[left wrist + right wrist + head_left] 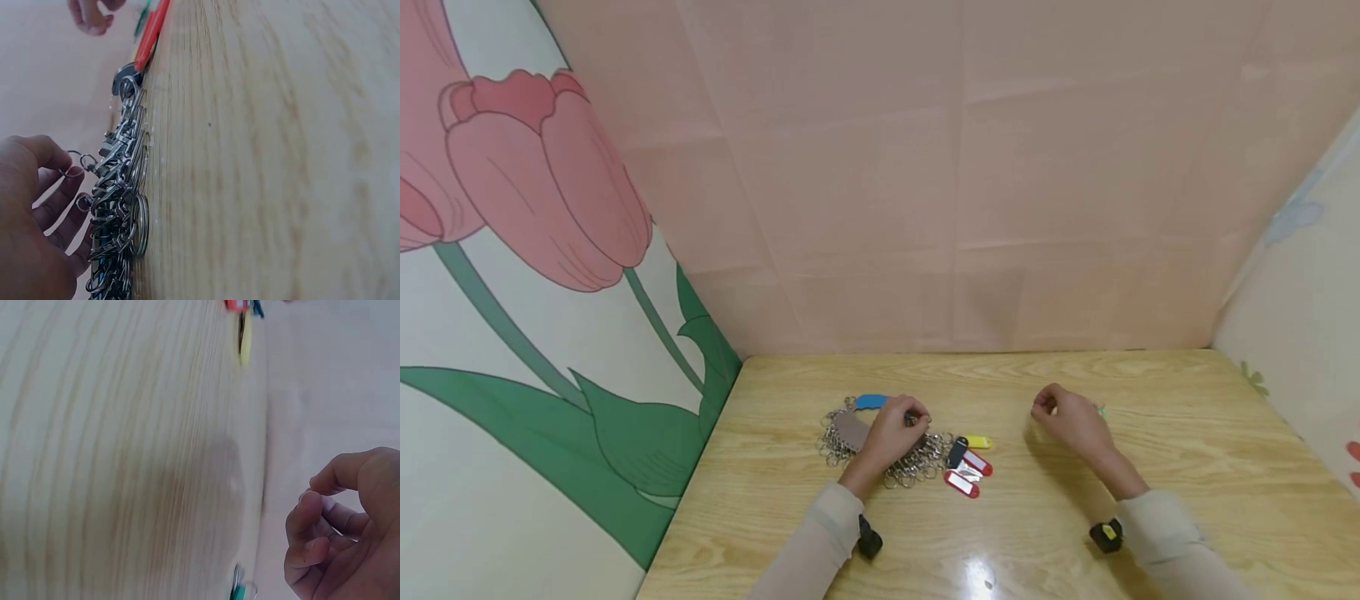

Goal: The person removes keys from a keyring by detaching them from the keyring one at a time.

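Note:
In the head view my left hand is over a heap of metal key rings with clasps. In the left wrist view its thumb and forefinger pinch one key ring at the heap's edge. My right hand is held above the table to the right, its fingers loosely curled and the thumb near the forefinger. The right wrist view shows nothing between those fingers. Beside the heap lie a dark key tag, a yellow key tag and a red key tag; another red key tag lies between them.
A green tag with a metal ring lies near my right hand. A blue flat piece and a brown flat piece lie by the heap. The wooden table meets a pink backdrop at its far edge.

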`<state>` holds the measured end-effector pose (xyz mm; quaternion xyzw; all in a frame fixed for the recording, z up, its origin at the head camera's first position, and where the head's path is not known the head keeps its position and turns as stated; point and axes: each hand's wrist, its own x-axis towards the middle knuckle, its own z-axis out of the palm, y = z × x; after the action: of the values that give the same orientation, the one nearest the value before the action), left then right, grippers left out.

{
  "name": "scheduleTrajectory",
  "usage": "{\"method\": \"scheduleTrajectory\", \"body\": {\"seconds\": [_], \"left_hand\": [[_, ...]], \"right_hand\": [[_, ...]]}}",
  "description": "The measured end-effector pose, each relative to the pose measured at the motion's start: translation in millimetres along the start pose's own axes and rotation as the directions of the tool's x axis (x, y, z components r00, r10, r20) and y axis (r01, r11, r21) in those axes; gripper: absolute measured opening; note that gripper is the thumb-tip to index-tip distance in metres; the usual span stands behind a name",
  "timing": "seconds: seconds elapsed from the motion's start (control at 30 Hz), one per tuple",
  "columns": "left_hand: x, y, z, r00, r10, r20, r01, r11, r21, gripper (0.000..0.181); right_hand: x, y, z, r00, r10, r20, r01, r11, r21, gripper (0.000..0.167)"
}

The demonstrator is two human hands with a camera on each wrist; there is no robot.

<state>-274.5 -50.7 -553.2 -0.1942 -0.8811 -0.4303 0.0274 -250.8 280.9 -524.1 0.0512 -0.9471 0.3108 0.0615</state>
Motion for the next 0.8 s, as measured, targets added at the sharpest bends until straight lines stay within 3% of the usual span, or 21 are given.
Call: {"method": "scheduleTrajectory", "body": {"seconds": [0.47,0.8], "left_hand": [[-2.7,-0.2,-0.4,0.999,0.029,0.02,-0.029,1.0,-0.001,0.007],[-3.6,1.8,-0.4,0.999,0.043,0.008,-0.044,0.998,0.035,0.009]], "right_hand": [[1.8,-32,27,0.998,-0.061,0.005,0.061,0.998,0.008,0.008],[0.8,-43,39,0.997,-0.03,0.072,0.023,0.995,0.093,0.008]]}}
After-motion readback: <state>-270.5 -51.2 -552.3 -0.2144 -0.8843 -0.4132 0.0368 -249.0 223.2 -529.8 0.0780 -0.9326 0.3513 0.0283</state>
